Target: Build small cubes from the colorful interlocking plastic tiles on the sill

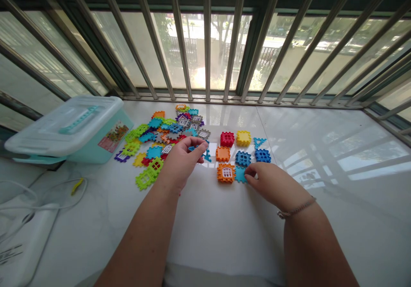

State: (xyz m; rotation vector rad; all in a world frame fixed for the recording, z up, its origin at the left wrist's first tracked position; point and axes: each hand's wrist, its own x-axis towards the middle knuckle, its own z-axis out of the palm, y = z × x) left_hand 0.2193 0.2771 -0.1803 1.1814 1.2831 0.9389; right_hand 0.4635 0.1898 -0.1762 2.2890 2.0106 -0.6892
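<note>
The left hand (pixel 181 160) pinches a blue block (pixel 193 148) beside the pile (pixel 170 135), while the right hand (pixel 271 185) touches a teal block (pixel 240 174) with closed fingertips

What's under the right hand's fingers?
The fingers of the right hand touch a teal waffle-edged plastic tile, whose left part shows. The rest of that tile is covered, and anything under the palm is hidden.
</note>
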